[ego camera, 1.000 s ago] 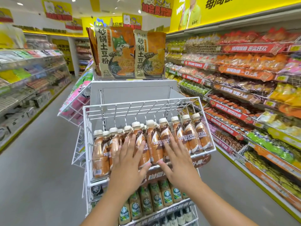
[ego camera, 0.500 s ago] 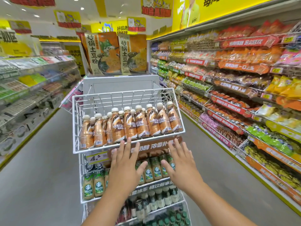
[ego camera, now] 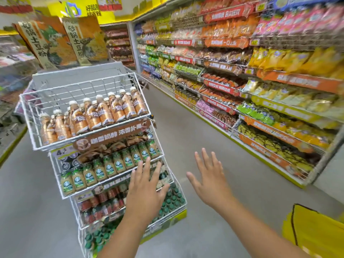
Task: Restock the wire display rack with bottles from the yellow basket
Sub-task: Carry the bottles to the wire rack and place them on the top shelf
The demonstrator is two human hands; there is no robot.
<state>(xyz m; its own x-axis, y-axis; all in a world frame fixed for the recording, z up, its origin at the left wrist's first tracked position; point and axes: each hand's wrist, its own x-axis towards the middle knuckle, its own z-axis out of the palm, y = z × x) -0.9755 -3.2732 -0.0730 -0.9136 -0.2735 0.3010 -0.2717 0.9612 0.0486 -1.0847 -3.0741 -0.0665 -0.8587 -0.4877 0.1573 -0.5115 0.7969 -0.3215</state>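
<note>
Fingers spread on both hands, left hand (ego camera: 144, 190) before the wire display rack (ego camera: 55, 135), right hand (ego camera: 212, 181) near the yellow basket (ego camera: 316, 231), holding nothing.

My left hand (ego camera: 144, 192) and right hand (ego camera: 212, 181) hovered, fingers spread, before the wire rack (ego camera: 35, 138) of coffee bottles (ego camera: 104, 112); yellow basket (ego camera: 316, 233) lay at right.

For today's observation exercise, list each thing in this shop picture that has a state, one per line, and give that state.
Left hand: open, fingers spread, holding nothing, in front of the rack.
Right hand: open, fingers spread, empty, over the aisle floor.
Top wire basket: front rows filled with brown bottles, back part bare.
Second tier: full of green-labelled bottles.
Yellow basket: at the lower right; contents not visible.
</note>
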